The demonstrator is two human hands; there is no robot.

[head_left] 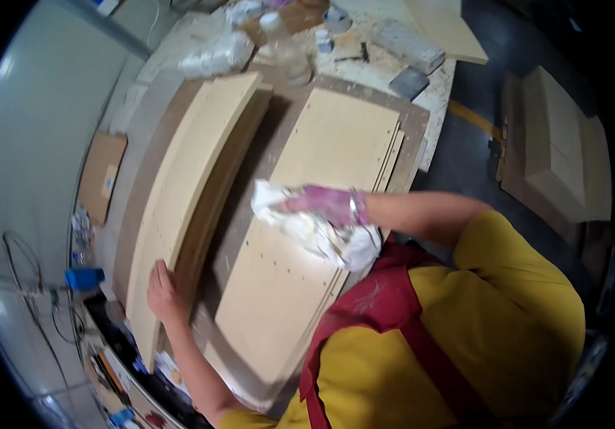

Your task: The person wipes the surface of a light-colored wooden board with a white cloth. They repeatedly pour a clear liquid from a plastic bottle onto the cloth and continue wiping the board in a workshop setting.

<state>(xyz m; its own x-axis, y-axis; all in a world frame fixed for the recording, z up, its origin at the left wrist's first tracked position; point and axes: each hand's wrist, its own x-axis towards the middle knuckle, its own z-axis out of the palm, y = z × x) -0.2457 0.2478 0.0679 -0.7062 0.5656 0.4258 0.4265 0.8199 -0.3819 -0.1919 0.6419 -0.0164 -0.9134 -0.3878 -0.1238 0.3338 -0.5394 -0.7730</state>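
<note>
My right hand (327, 204), in a pinkish-purple glove with a band around its wrist, is closed on a crumpled white cloth (314, 236). The cloth lies on the top of a stack of pale wooden panels (275, 286) that have small holes in them. To the left, my bare left hand (165, 293) has its fingers together over the edge of a long curved wooden board (178, 171). That board is the top one of a second stack. The undersides of both stacks are hidden.
A clear plastic bottle (289, 53), a small white-and-blue container (324, 41), a wrapped bundle (218, 56) and a grey block (409, 83) stand at the far end of the table. Cardboard boxes (554, 150) are on the right. A blue box (85, 277) sits at the left.
</note>
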